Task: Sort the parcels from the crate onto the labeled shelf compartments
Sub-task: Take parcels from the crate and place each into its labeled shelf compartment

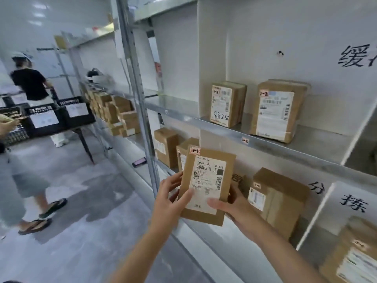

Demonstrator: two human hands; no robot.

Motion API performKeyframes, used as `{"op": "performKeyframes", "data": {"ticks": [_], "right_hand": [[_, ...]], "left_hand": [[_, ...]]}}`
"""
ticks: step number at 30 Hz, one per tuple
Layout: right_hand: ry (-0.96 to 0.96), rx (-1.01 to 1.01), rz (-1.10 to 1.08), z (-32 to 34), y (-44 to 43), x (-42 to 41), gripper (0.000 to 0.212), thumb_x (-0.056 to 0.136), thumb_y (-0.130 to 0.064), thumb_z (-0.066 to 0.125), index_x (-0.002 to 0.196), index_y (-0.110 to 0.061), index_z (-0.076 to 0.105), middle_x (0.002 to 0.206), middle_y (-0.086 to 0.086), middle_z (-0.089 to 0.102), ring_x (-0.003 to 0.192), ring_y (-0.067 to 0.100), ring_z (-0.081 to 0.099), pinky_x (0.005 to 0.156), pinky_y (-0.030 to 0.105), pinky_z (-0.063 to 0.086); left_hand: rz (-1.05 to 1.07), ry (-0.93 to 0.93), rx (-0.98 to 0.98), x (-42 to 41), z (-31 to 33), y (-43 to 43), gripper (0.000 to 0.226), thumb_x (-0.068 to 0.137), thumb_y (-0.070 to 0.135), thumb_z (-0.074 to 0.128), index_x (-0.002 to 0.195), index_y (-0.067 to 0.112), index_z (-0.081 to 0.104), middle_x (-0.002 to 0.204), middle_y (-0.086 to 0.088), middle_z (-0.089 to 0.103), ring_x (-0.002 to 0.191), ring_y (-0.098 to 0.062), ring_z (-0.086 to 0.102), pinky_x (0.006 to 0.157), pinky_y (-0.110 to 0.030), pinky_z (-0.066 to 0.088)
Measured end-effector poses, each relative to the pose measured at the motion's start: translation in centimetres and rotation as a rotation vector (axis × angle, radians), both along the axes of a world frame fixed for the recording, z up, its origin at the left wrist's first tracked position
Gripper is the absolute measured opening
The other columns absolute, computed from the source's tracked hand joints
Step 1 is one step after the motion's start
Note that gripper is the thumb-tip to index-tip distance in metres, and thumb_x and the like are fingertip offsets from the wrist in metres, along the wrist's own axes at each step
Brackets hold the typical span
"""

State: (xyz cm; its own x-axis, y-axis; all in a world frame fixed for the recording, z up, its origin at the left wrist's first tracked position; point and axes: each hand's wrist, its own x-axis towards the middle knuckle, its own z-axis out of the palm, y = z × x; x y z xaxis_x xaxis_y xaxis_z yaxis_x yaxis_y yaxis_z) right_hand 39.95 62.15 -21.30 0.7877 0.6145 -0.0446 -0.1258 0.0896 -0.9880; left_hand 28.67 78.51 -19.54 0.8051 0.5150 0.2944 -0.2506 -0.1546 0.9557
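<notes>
I hold a flat brown parcel (206, 184) upright in front of the lower shelf, its white label facing me and a red tag reading 1-1 at its top left corner. My left hand (169, 196) grips its left edge with the thumb on the label. My right hand (232, 205) grips its lower right side, thumb across the label. On the upper shelf (295, 148), whose edge tag reads 1-2, stand two parcels (226, 104) (277, 111) marked 1-2. More brown boxes (277, 199) (165, 147) sit on the lower shelf behind the held parcel.
A metal shelf upright (140, 99) rises just left of my hands. Black crates (61, 114) stand on a table at the left, with a person in a black shirt (30, 82) behind them. Another person in sandals (24, 180) walks close by on the left. A phone (139, 161) lies on a low shelf.
</notes>
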Motion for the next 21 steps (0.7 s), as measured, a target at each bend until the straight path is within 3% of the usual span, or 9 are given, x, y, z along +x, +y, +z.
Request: {"op": "performKeyframes", "data": {"ticks": [7, 11, 15, 18, 21], "right_hand": [[-0.04, -0.055, 0.108, 0.5, 12.3, 4.6, 0.094, 0.045, -0.029, 0.097, 0.129, -0.021, 0.056, 0.117, -0.002, 0.072, 0.106, 0.019, 0.069, 0.095, 0.044, 0.054], [-0.101, -0.143, 0.069, 1.1, 19.2, 6.8, 0.086, 0.041, -0.041, 0.095, 0.118, -0.043, 0.057, 0.105, -0.021, 0.073, 0.089, 0.002, 0.072, 0.068, 0.02, 0.058], [-0.136, -0.14, -0.007, 2.6, 26.5, 8.6, 0.082, 0.04, -0.043, 0.093, 0.115, -0.036, 0.06, 0.098, -0.024, 0.073, 0.083, -0.005, 0.07, 0.056, 0.012, 0.053], [-0.164, -0.137, -0.013, 5.0, 31.4, 9.9, 0.097, 0.033, -0.049, 0.096, 0.12, -0.043, 0.053, 0.099, -0.025, 0.073, 0.089, -0.001, 0.071, 0.062, 0.017, 0.055], [-0.266, -0.151, -0.064, 7.7, 35.3, 12.0, 0.111, 0.026, -0.06, 0.093, 0.127, -0.039, 0.052, 0.107, -0.024, 0.071, 0.099, -0.001, 0.067, 0.086, 0.03, 0.056]], "left_hand": [[0.085, 0.036, 0.03, 2.6, 0.1, 11.8, 0.048, 0.075, 0.045, 0.075, 0.119, 0.039, 0.059, 0.115, 0.021, 0.063, 0.106, 0.006, 0.059, 0.076, -0.01, 0.051], [0.055, 0.071, 0.01, 4.2, 0.0, 20.1, 0.041, 0.078, 0.046, 0.068, 0.118, 0.036, 0.062, 0.112, 0.018, 0.067, 0.105, 0.001, 0.062, 0.076, -0.015, 0.053], [0.032, 0.054, 0.082, 5.8, 1.1, 28.5, 0.029, 0.09, 0.033, 0.063, 0.119, 0.028, 0.064, 0.114, 0.014, 0.069, 0.108, -0.002, 0.062, 0.088, -0.021, 0.052], [-0.02, 0.035, 0.133, 7.1, 2.6, 34.1, 0.022, 0.093, 0.02, 0.062, 0.114, 0.023, 0.067, 0.109, 0.011, 0.072, 0.103, -0.005, 0.066, 0.088, -0.02, 0.053], [-0.069, 0.054, 0.213, 9.2, 4.3, 39.0, 0.021, 0.094, 0.021, 0.061, 0.114, 0.025, 0.067, 0.108, 0.012, 0.072, 0.102, -0.006, 0.067, 0.089, -0.026, 0.055]]}}
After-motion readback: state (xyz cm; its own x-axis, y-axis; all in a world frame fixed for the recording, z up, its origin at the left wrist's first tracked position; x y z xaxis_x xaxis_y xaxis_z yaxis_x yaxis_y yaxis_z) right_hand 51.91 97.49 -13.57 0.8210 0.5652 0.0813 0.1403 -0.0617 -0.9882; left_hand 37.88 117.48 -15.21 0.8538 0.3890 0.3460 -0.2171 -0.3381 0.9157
